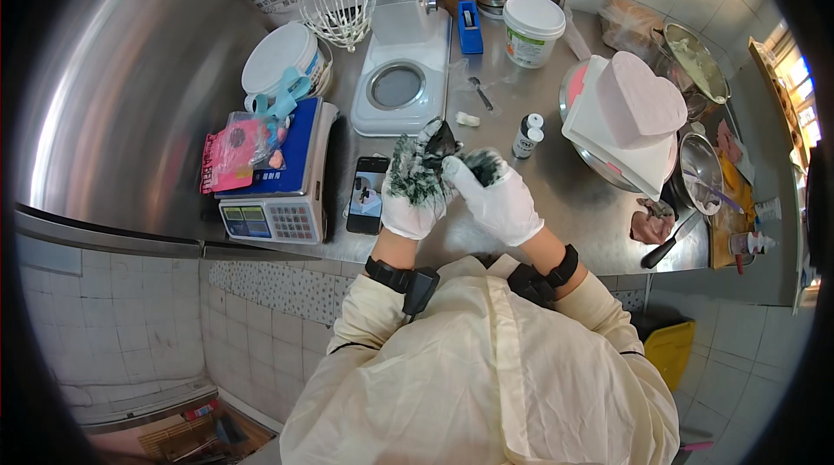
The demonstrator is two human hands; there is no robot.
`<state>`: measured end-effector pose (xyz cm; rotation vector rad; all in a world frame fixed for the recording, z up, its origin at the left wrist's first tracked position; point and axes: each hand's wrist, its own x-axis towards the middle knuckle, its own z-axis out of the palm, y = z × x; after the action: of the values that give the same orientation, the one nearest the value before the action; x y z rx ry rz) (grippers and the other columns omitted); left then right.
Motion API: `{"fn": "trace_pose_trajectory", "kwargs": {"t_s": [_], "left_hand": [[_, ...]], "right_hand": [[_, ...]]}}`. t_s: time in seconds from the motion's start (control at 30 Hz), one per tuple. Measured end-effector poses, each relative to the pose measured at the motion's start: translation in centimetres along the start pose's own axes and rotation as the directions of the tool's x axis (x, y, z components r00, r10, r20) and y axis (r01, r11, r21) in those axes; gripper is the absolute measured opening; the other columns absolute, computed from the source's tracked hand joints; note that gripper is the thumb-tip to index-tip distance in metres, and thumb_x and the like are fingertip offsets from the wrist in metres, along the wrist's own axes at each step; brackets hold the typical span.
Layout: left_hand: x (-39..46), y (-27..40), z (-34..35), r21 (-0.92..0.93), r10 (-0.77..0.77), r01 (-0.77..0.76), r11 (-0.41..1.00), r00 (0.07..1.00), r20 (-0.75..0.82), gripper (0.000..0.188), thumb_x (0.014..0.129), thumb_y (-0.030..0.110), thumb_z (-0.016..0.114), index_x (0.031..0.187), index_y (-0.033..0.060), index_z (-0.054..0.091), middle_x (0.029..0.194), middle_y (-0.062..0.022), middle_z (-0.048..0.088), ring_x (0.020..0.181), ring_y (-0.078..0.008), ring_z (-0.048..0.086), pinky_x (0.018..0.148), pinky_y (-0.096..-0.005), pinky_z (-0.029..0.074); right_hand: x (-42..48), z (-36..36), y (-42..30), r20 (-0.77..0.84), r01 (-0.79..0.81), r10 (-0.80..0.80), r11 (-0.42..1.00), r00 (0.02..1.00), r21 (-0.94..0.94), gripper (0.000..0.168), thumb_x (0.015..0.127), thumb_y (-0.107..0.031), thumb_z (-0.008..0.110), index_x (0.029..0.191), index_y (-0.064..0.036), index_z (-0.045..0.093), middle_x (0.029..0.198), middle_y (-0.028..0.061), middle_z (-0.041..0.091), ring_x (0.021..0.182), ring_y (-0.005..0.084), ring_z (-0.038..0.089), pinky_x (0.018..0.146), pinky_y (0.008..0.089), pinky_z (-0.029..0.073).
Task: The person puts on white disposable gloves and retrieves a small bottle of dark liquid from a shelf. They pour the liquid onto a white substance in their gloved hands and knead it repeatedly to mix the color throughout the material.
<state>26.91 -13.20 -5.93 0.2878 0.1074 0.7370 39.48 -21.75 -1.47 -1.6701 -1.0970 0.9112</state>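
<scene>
My left hand [415, 185] wears a thin white glove heavily smeared with black-green colour. A small black lump [440, 143] of doughy material is held at its fingers. My right hand [498, 201], gloved too and stained dark on the fingers, meets the lump with thumb and fingertips; its far fingers are partly hidden. Left of my left hand lies a smartphone [367, 195] with a picture on its screen. Small bottles with white caps [528, 137] stand beyond my right hand. A little white lump [467, 119] rests on the steel table [449, 250].
At left stands a digital scale [273, 214] bearing packets and ribbon. A stand mixer [401, 84] is behind my hands. To the right, a pink heart-shaped cake [642, 100] sits on a white board [580, 126]. A knife [668, 247] lies near the right front edge.
</scene>
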Motion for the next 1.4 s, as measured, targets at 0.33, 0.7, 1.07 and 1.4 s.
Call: {"fn": "trace_pose_trajectory", "kwargs": {"t_s": [0.33,0.7,1.07,1.4], "left_hand": [[-0.5,-0.7,-3.8,0.313,-0.098,0.083,0.946,0.995,0.034,0.044,0.097,0.029,0.041,0.132,0.002,0.043,0.127,-0.0093,0.053,0.112,-0.0229,0.053,0.098,-0.0372,0.042],[1.2,-2.6,-5.4,0.947,0.271,-0.321,0.015,0.913,0.306,0.041,0.097,0.023,0.041,0.133,0.0039,0.042,0.128,-0.012,0.05,0.119,-0.0235,0.047,0.103,-0.0328,0.035],[0.7,-3.7,-6.8,0.903,-0.204,-0.366,-0.227,0.924,0.323,0.032,0.09,0.015,0.047,0.118,0.0,0.049,0.1,-0.0181,0.062,0.09,-0.0318,0.058,0.081,-0.0381,0.045],[2.4,-1.6,-8.9,0.979,-0.026,-0.121,0.166,0.992,0.127,0.053,0.092,0.019,0.047,0.141,0.0036,0.031,0.133,-0.01,0.046,0.113,-0.0233,0.051,0.096,-0.0333,0.041]], "right_hand": [[1.7,1.2,3.4,-0.112,0.385,-0.446,0.854,0.888,-0.35,0.051,0.084,-0.035,0.062,0.125,-0.007,0.048,0.105,0.0172,0.062,0.089,0.0337,0.062,0.079,0.0369,0.05],[2.7,4.0,2.4,-0.377,0.403,-0.366,0.915,0.851,0.023,0.034,0.09,-0.02,0.053,0.119,-0.001,0.051,0.099,0.017,0.062,0.096,0.0309,0.062,0.083,0.0355,0.048],[5.4,1.0,6.5,-0.141,-0.187,0.367,0.724,0.919,0.664,0.03,0.095,-0.028,0.05,0.087,-0.002,0.062,0.064,-0.0024,0.054,0.055,0.0049,0.047,0.05,0.0226,0.037],[4.7,-0.5,6.6,0.29,-0.282,0.002,0.235,0.957,0.93,0.061,0.096,-0.052,0.034,0.125,0.0,0.048,0.117,0.0146,0.059,0.105,0.0234,0.057,0.094,0.0346,0.044]]}}
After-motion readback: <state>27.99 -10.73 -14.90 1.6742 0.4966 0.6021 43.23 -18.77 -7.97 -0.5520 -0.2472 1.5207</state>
